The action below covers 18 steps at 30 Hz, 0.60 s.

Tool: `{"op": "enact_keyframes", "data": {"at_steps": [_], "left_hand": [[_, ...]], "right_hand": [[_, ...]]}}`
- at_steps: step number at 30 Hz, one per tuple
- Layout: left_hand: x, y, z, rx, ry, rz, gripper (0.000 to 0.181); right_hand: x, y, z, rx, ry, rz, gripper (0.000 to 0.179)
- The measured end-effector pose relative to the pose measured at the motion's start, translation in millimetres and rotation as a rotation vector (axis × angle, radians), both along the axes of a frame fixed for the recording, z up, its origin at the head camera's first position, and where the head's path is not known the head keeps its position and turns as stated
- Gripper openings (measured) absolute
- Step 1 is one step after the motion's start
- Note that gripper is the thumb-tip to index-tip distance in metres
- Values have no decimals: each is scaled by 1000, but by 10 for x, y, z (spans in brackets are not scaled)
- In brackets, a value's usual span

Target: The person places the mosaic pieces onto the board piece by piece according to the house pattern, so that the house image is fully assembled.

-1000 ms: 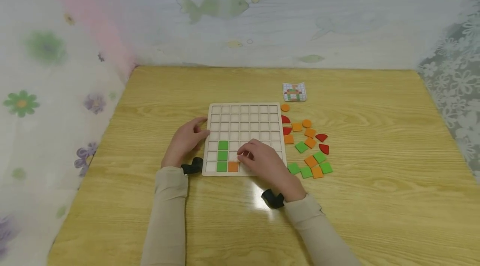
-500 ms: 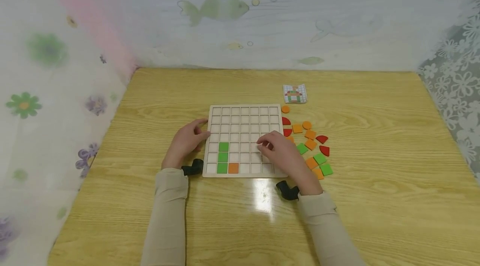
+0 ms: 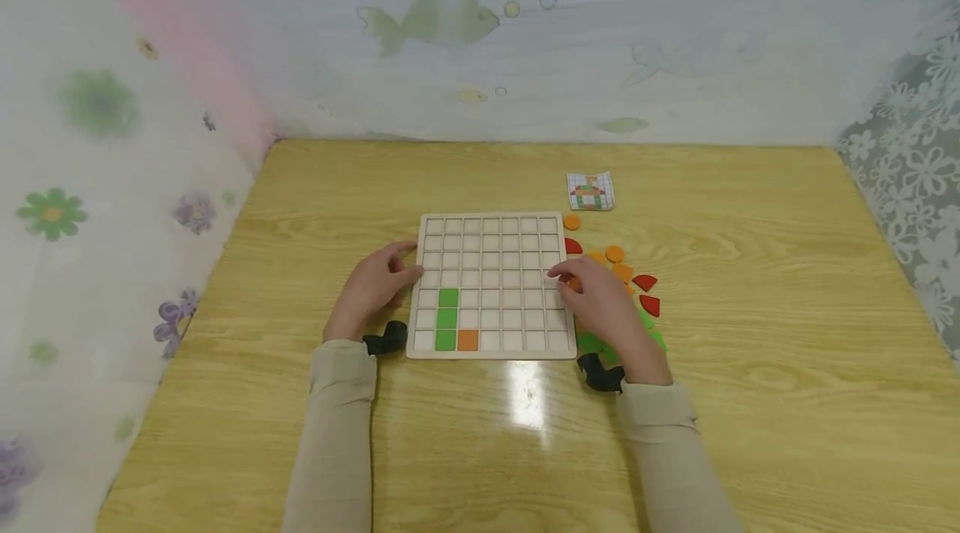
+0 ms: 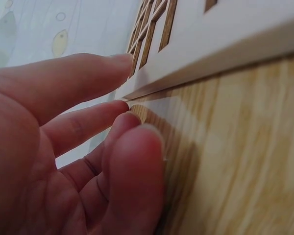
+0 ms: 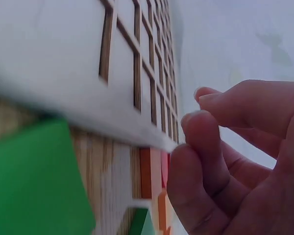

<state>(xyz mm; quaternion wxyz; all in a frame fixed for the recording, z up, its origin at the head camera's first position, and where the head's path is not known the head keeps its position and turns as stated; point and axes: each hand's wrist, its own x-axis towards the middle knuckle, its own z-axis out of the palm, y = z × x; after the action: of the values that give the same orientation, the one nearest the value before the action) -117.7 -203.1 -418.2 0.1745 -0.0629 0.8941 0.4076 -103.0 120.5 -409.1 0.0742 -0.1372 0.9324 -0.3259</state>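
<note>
Head view: I find the gridded board on the surface, three green tiles seated in its second column from the left, one orange tile beside the lowest. My left hand is at the board's left edge; my right hand is at the right edge, over loose pieces. Left wrist view: the fingers are loosely bent, thumb apart, gripping nothing; one fingertip appears to touch the board. Right wrist view: the fingers are half curled, nothing visible between them; a loose green tile lies just beside the board. I judge that picking calls for pinching one piece by opposite edges, with light left-hand contact steadying the board.
</note>
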Motion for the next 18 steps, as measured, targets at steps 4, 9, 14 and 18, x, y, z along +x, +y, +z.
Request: {"op": "enact_keyframes", "data": {"at_steps": [4,9,14,18], "left_hand": [[5,-9,3,16,-2,0,51],[14,-10,4,35,4,4,50],[11,-19,-8,35,11,1,50],[4,-23,-21,39,10,7,54]], "right_hand": [[-18,72,-6,20,-3,-23,21],[-23,143,-16,58,-26,-50,26],[-27,179,-32,87,-44,-55,26],[-24,185,-35,98,-61,-49,24]]}}
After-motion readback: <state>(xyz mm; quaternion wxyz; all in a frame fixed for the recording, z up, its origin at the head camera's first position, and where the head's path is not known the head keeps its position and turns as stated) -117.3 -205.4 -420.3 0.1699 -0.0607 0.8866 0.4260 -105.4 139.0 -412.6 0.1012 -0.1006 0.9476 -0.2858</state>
